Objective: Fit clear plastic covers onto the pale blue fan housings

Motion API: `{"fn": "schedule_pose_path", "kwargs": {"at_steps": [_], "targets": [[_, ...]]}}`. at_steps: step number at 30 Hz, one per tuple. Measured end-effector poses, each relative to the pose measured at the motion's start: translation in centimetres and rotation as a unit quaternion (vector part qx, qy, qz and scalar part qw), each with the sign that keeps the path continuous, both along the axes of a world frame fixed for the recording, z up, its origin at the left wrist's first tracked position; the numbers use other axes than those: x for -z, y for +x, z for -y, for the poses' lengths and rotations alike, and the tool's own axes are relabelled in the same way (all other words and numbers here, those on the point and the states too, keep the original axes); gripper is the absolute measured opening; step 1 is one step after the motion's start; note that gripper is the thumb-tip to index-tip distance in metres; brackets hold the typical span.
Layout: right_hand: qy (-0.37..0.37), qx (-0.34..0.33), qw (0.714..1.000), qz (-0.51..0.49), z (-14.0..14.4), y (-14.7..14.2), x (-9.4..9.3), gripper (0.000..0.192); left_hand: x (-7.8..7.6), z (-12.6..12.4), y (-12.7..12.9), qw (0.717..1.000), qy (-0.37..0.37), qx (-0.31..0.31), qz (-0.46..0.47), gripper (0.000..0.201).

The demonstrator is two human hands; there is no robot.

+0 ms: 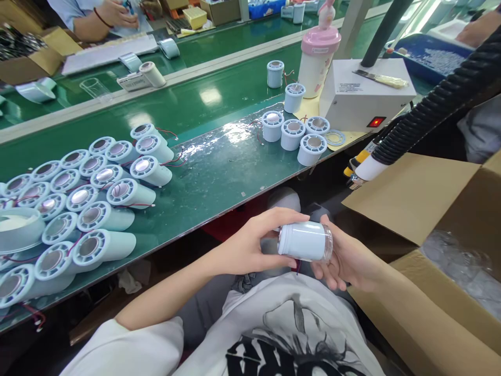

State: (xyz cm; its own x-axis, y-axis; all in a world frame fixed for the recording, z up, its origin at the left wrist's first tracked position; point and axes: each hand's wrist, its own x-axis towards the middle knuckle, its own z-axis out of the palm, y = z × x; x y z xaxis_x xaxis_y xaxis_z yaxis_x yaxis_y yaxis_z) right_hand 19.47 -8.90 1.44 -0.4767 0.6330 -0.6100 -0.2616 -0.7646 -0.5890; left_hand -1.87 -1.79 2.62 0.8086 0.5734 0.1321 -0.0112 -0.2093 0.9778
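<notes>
In front of my torso, past the bench edge, a light blue cylinder [302,239] lies sideways between my hands. My left hand [270,237] grips its left end, thumb and fingers on opposite sides. A clear plastic cup [327,243] surrounds the right end, and my right hand [340,256] is closed around that cup, its fingers curled underneath. Reddish wire shows just below the cylinder. Similar light blue cylinders with round metal discs in their ends lie in rows [93,215] at the bench's left. Several more [312,150] stand upright near the back right.
A white box with a lit red switch [368,94] stands on the green bench [211,172], beside a pink-lidded cup [319,57]. A black corrugated hose [438,94] crosses the right side above an open carton of clear cups [462,266]. Across the bench, a co-worker's hands [117,13] are busy.
</notes>
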Motion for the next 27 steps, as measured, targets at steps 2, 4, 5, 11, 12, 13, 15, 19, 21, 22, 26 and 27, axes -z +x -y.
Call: {"fn": "schedule_pose_path", "kwargs": {"at_steps": [2, 4, 5, 11, 12, 13, 15, 19, 21, 22, 26, 27], "targets": [[0.076, 0.024, 0.994, 0.077, 0.2, 0.2, 0.3, 0.057, -0.2, 0.3, 0.0, 0.999, -0.037, -0.016, -0.017, 0.068], [0.228, 0.069, 0.949, 0.206, 0.5, 0.5, 0.6, 0.031, -0.5, 0.5, -0.1, 0.996, -0.076, -0.032, -0.028, 0.067], [0.322, 0.086, 0.904, 0.268, 0.7, 0.7, 0.6, 0.024, -0.5, 0.5, -0.1, 0.995, -0.093, -0.037, -0.03, 0.067], [0.621, 0.031, 0.72, 0.31, 1.4, 1.7, 0.8, 0.063, -0.8, 0.5, 0.0, 0.989, -0.139, -0.029, -0.049, 0.069], [0.592, 0.032, 0.751, 0.291, 1.4, 1.7, 0.8, 0.06, -0.8, 0.4, 0.0, 0.989, -0.136, -0.021, -0.048, 0.072], [0.548, 0.039, 0.793, 0.263, 1.5, 1.6, 0.8, 0.057, -0.9, 0.3, -0.1, 0.99, -0.13, -0.013, -0.043, 0.075], [0.447, 0.06, 0.874, 0.181, 1.6, 1.5, 0.8, 0.056, -1.2, 0.2, -0.2, 0.993, -0.115, 0.003, -0.031, 0.079], [0.36, 0.083, 0.925, 0.089, 1.7, 1.5, 0.6, 0.052, -1.4, 0.1, -0.5, 0.988, -0.152, 0.025, -0.027, 0.074], [0.363, 0.082, 0.921, 0.117, 1.7, 1.6, 0.6, 0.048, -1.0, 0.2, -0.4, 0.982, -0.185, 0.027, -0.026, 0.076], [0.363, 0.081, 0.919, 0.134, 1.7, 1.6, 0.6, 0.047, -0.6, 0.2, -0.4, 0.979, -0.2, 0.028, -0.023, 0.077], [0.321, 0.072, 0.933, 0.145, 1.6, 0.9, 1.0, 0.047, 1.4, 0.3, 0.2, 0.962, -0.27, 0.036, -0.011, 0.083], [0.312, 0.069, 0.938, 0.135, 1.4, 0.7, 1.2, 0.049, 1.7, 0.1, 0.3, 0.956, -0.292, 0.03, -0.019, 0.081]]}}
